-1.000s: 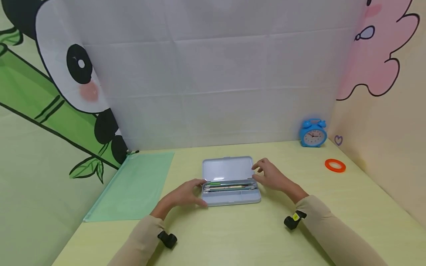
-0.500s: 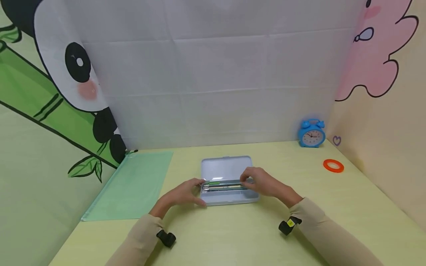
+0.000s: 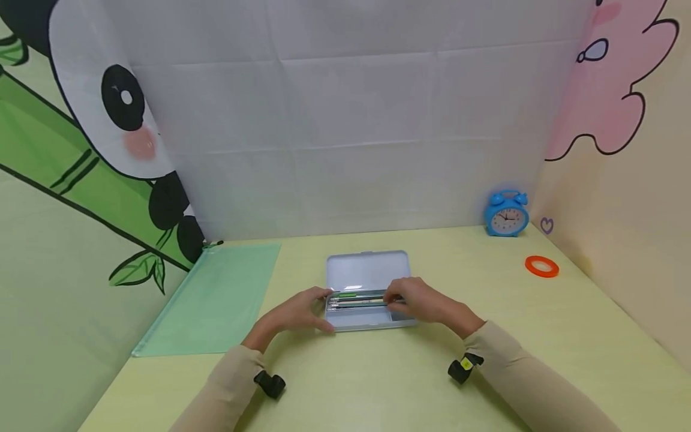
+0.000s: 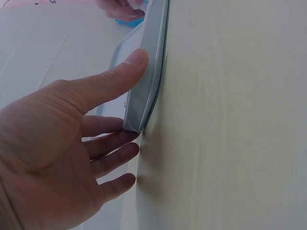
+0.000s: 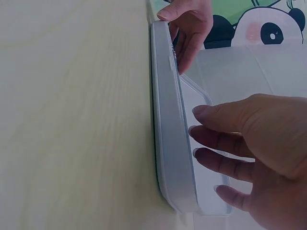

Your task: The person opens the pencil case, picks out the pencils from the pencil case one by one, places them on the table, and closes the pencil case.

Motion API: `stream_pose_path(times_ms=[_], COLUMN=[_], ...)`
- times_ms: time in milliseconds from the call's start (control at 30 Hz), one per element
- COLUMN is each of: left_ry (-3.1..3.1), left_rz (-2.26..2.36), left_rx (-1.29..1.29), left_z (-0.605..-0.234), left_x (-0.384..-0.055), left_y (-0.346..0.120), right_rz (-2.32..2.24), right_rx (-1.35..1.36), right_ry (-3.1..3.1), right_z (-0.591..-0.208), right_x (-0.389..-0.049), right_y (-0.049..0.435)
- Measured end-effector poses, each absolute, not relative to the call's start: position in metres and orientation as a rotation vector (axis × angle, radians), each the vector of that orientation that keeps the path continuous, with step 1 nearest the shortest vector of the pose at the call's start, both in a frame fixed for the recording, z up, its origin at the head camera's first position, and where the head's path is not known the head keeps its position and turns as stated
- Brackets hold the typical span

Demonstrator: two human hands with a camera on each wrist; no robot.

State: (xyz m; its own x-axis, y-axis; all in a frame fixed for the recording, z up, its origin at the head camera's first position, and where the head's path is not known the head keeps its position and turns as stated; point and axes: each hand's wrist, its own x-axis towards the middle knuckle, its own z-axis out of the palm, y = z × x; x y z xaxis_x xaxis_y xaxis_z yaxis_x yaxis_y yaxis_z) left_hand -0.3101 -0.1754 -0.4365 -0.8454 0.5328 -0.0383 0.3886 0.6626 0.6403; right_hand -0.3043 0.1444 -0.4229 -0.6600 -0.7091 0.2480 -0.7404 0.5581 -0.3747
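Note:
An open grey pencil case (image 3: pixel 372 323) lies in the middle of the table, its lid (image 3: pixel 367 270) folded flat away from me. Several pens (image 3: pixel 356 300) lie along the back of its tray. My left hand (image 3: pixel 315 309) holds the case's left end, thumb on the front wall and fingers round the corner; the left wrist view shows the thumb (image 4: pixel 120 72) along the case (image 4: pixel 144 91). My right hand (image 3: pixel 399 298) reaches into the tray from the right, fingertips on the pens. In the right wrist view its fingers (image 5: pixel 211 139) are spread over the tray (image 5: pixel 168 120) and hold nothing that I can see.
A flat green zip pouch (image 3: pixel 216 300) lies at the left by the panda wall. A blue alarm clock (image 3: pixel 506 214) stands at the back right, with an orange tape ring (image 3: pixel 541 266) in front of it. Cloth walls close the yellow table (image 3: pixel 378 384) on three sides.
My right hand has moved left from the case's right end into the tray and onto the pens. The left hand and the case have stayed put.

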Motion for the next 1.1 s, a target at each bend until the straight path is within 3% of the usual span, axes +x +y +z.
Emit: stream_pose_path(times_ms=[1100], left_ry=[2.652], left_rz=[0.943], left_rx=[0.748], left_z=[-0.4357], left_x=[-0.3093], left_y=[-0.1767], right_rz=[0.554], right_rx=[1.146], right_ry=[-2.762], right_z=[-0.4287], right_x=[-0.3008], right_y=[0.1365])
